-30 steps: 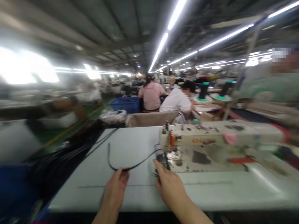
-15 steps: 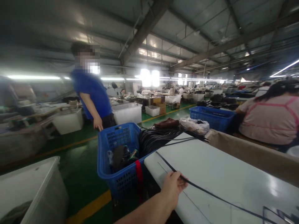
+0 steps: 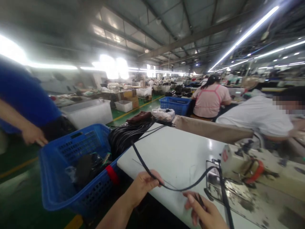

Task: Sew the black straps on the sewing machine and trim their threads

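Observation:
A long dark strip point(image 3: 181, 189), like a narrow strap, runs from the black bundle across the white table. My left hand point(image 3: 143, 184) pinches it near the table's front edge. From there it sags, curves up toward the sewing machine point(image 3: 247, 171) and drops over the table's front right. Just below the sagging part is my right hand point(image 3: 202, 210), with small dark thread snips point(image 3: 199, 201) in its curled fingers. I cannot tell whether its fingertips touch the strip.
A blue basket point(image 3: 76, 136) with dark items and a red band stands left of the white table point(image 3: 171, 149). Behind it lies a bundle of black strips point(image 3: 128, 133). A person in blue is at the left. Two seated people are beyond the table.
The view has swung right, bringing the sewing machine and a person in white into sight. My right hand with the snips has come into view. The strip now sags beside my left hand.

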The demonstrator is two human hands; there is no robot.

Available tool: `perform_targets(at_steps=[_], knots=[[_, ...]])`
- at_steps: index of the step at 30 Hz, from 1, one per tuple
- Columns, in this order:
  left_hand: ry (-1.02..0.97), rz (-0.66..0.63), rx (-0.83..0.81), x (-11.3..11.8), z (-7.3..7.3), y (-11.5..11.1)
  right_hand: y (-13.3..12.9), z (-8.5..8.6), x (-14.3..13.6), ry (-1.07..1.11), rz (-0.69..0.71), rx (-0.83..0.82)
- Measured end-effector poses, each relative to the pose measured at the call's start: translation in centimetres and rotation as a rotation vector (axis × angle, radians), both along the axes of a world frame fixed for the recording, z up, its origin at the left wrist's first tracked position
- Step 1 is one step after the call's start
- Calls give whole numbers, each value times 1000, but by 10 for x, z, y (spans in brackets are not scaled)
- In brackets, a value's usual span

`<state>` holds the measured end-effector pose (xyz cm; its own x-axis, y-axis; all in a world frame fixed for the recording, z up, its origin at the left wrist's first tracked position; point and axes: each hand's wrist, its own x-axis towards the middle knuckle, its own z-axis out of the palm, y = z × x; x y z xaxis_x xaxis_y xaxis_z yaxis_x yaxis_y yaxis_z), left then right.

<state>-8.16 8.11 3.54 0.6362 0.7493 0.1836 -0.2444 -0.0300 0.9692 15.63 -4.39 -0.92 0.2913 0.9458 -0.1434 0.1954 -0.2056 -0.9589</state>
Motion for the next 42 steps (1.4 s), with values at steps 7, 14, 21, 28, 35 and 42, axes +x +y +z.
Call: perform_targets(at_steps=[7, 14, 21, 28, 35, 42], knots=[[326, -472, 265, 14, 3, -15, 7, 1, -20, 194, -16, 11], [320, -49, 320, 42, -15, 1, -4, 15, -28, 311, 36, 41], [240, -371, 167, 91, -26, -1, -24, 12, -27, 291, 60, 29], [269, -572, -97, 110, -29, -10, -38, 8, -11, 218, -14, -4], [505, -218, 302, 95, -19, -21, -58, 26, 6, -261, -149, 131], [469, -165, 371, 87, -7, -31, -66, 32, 17, -561, -159, 173]])
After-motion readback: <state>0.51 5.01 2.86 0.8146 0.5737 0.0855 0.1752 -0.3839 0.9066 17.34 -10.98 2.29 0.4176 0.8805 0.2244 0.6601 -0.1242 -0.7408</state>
